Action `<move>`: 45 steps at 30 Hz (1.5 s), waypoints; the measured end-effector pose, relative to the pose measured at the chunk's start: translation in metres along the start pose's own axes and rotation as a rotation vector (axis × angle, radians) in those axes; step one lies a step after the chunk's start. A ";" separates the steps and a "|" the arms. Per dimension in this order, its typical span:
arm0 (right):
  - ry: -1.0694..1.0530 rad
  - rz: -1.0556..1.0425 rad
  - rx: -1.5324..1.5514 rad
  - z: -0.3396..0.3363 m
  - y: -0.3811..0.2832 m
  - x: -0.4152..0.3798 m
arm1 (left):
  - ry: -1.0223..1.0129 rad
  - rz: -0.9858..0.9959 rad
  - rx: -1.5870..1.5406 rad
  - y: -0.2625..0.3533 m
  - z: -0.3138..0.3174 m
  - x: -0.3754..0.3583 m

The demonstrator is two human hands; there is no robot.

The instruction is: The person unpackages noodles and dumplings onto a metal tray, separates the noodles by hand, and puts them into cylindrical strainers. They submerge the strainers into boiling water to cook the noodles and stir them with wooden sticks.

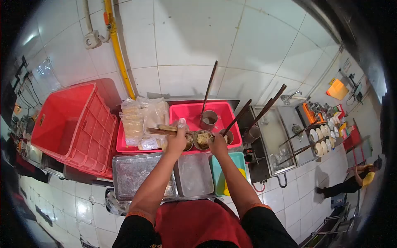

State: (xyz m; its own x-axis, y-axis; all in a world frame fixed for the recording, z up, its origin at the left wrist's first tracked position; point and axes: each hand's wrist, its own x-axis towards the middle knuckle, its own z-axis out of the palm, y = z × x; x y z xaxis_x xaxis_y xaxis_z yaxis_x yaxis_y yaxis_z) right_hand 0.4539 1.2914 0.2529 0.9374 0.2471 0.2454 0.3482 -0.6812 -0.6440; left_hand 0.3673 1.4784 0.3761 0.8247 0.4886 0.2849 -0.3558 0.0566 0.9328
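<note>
My left hand (pixel 178 138) is closed round wooden handles (pixel 162 131) that stick out to its left. To its right are metal noodle strainers, one a round cup (pixel 202 139) with pale noodles in it. Another strainer (pixel 189 142) shows partly beside my left fingers. My right hand (pixel 218 145) has its fingers curled at the right rim of the noodle-filled cup; the fingertips are partly hidden. Both hands are over the front of a pink tray (pixel 178 113). An upright strainer cup (pixel 209 118) with a long dark handle stands in that tray.
Bagged noodles (pixel 140 118) lie left of my hands. In front are a metal tray (pixel 124 165), a grey lidded container (pixel 194 175) and a teal tray (pixel 237 159). A red crate (pixel 78 128) stands left. Long handles jut up right, near a sink (pixel 269 120). Another person (pixel 351 180) stands far right.
</note>
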 end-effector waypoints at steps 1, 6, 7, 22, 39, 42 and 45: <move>0.006 -0.004 -0.018 -0.010 -0.012 -0.002 | 0.000 0.002 -0.020 -0.005 -0.003 0.000; 0.060 -0.002 -0.125 -0.031 -0.043 -0.013 | -0.080 0.017 0.090 -0.025 -0.006 0.006; 0.062 -0.002 -0.136 -0.030 -0.049 -0.013 | -0.126 0.104 0.195 -0.033 -0.009 0.007; 0.024 0.166 0.084 -0.094 0.025 -0.100 | -0.263 -0.041 0.115 -0.032 0.019 0.021; -0.054 0.523 0.000 -0.154 0.252 -0.133 | -0.600 -0.106 0.000 -0.119 0.117 0.073; -0.243 0.593 0.050 -0.158 0.270 -0.122 | -0.259 -0.020 0.267 -0.072 0.151 0.034; -0.164 0.310 0.108 -0.131 0.302 -0.116 | -0.022 0.206 0.384 -0.075 0.160 0.012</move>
State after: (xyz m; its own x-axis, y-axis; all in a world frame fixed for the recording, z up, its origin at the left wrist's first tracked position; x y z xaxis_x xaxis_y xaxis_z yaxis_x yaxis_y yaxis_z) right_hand 0.4493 0.9663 0.1249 0.9842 0.1539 -0.0873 0.0383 -0.6668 -0.7443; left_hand 0.4740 1.3404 0.3451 0.7645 0.4365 0.4744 -0.3280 -0.3701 0.8691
